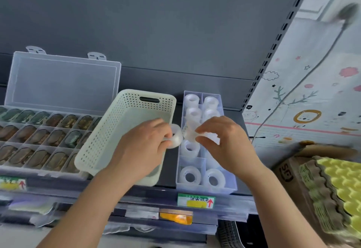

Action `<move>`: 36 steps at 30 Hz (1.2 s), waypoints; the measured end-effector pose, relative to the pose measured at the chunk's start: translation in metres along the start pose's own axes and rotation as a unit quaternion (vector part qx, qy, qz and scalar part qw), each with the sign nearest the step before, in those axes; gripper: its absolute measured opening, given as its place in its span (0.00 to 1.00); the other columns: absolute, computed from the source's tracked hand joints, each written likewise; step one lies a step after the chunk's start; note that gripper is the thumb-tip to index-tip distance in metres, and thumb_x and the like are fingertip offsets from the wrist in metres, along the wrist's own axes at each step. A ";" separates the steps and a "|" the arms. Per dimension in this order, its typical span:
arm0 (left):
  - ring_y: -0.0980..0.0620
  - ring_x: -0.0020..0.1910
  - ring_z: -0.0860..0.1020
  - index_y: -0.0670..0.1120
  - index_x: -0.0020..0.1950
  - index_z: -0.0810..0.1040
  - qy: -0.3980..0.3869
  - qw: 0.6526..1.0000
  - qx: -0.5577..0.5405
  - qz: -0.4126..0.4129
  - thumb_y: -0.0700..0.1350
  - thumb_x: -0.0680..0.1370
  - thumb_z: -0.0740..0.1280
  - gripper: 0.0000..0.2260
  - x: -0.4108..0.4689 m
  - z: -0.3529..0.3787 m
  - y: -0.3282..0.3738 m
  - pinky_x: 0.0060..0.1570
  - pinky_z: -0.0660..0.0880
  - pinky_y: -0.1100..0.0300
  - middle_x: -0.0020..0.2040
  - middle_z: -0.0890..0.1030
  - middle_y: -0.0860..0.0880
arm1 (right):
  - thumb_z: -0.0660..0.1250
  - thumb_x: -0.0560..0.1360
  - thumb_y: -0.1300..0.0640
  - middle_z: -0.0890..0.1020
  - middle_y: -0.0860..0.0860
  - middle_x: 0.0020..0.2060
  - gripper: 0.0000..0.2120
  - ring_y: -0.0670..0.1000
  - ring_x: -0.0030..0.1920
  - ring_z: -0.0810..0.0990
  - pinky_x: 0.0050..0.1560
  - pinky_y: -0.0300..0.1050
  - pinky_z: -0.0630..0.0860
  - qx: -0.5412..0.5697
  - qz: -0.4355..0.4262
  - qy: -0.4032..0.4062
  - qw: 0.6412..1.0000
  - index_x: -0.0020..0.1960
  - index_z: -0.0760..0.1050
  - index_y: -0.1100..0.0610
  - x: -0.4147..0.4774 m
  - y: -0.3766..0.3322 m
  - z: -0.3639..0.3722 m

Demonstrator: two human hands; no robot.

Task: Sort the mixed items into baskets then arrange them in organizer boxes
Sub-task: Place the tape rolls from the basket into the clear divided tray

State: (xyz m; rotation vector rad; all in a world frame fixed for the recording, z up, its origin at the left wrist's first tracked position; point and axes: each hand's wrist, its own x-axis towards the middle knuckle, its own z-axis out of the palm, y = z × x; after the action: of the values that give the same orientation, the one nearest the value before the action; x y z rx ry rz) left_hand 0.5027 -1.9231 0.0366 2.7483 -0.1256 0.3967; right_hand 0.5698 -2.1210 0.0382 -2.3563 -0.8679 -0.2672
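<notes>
Left hand point(144, 140) fingers curled round clear tape roll point(176, 137). Right hand point(224, 140) thumb and forefinger pinch second roll point(190, 133), blurred. Rolls touch above organizer box point(205, 188) left wall. Tilted basket point(93, 144) just beside; narrow shelf gap between.

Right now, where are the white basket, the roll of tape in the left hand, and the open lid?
White basket point(106, 134): head view, perforated left wall.
Roll of tape point(177, 138): head view, its outer rim.
Open lid point(62, 80): head view, its flat middle.
</notes>
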 end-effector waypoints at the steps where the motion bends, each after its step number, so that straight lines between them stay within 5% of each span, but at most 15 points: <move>1: 0.56 0.42 0.71 0.49 0.47 0.76 -0.011 1.000 -0.005 0.010 0.48 0.79 0.64 0.03 -0.004 0.002 0.008 0.38 0.70 0.58 0.47 0.74 0.57 | 0.74 0.71 0.59 0.84 0.47 0.45 0.05 0.50 0.45 0.78 0.44 0.42 0.74 0.006 0.000 -0.008 1.000 0.47 0.83 0.55 -0.009 0.005 -0.005; 7: 0.58 0.43 0.70 0.50 0.49 0.76 -0.076 0.996 0.000 0.056 0.47 0.79 0.63 0.04 -0.024 0.023 0.038 0.36 0.64 0.65 0.48 0.74 0.58 | 0.74 0.70 0.54 0.81 0.41 0.42 0.05 0.40 0.42 0.76 0.42 0.32 0.68 0.027 0.044 -0.107 0.993 0.47 0.83 0.50 -0.051 0.028 -0.027; 16: 0.57 0.51 0.72 0.50 0.52 0.77 -0.137 0.985 0.060 0.084 0.45 0.80 0.62 0.05 -0.022 0.051 0.039 0.40 0.65 0.65 0.51 0.74 0.56 | 0.71 0.72 0.50 0.82 0.43 0.45 0.06 0.45 0.48 0.75 0.48 0.40 0.73 -0.066 0.054 -0.178 0.980 0.48 0.83 0.49 -0.064 0.040 -0.018; 25: 0.57 0.50 0.70 0.48 0.52 0.82 -0.146 0.983 0.034 0.111 0.45 0.81 0.62 0.09 -0.020 0.061 0.030 0.41 0.65 0.66 0.48 0.76 0.54 | 0.72 0.71 0.49 0.81 0.44 0.45 0.06 0.42 0.43 0.74 0.44 0.34 0.65 -0.046 0.088 -0.214 0.972 0.47 0.84 0.49 -0.060 0.035 -0.005; 32: 0.57 0.51 0.71 0.48 0.55 0.83 -0.138 0.984 0.011 0.116 0.43 0.80 0.62 0.11 -0.025 0.064 0.027 0.43 0.66 0.66 0.50 0.77 0.54 | 0.67 0.76 0.57 0.82 0.45 0.47 0.07 0.45 0.43 0.76 0.46 0.33 0.69 -0.046 0.098 -0.253 0.962 0.50 0.83 0.50 -0.058 0.033 -0.003; 36: 0.56 0.51 0.70 0.47 0.55 0.83 -0.125 0.985 -0.009 0.122 0.43 0.80 0.61 0.11 -0.029 0.061 0.028 0.47 0.70 0.63 0.50 0.77 0.52 | 0.69 0.74 0.55 0.83 0.45 0.43 0.05 0.40 0.37 0.74 0.38 0.27 0.64 -0.051 0.107 -0.230 0.966 0.46 0.84 0.49 -0.056 0.032 -0.002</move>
State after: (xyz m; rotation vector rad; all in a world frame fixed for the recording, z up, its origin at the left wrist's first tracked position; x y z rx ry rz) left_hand 0.4873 -1.9698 -0.0171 2.7605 -0.5298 0.1090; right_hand 0.5474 -2.1700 0.0035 -2.6300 -0.8061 0.3466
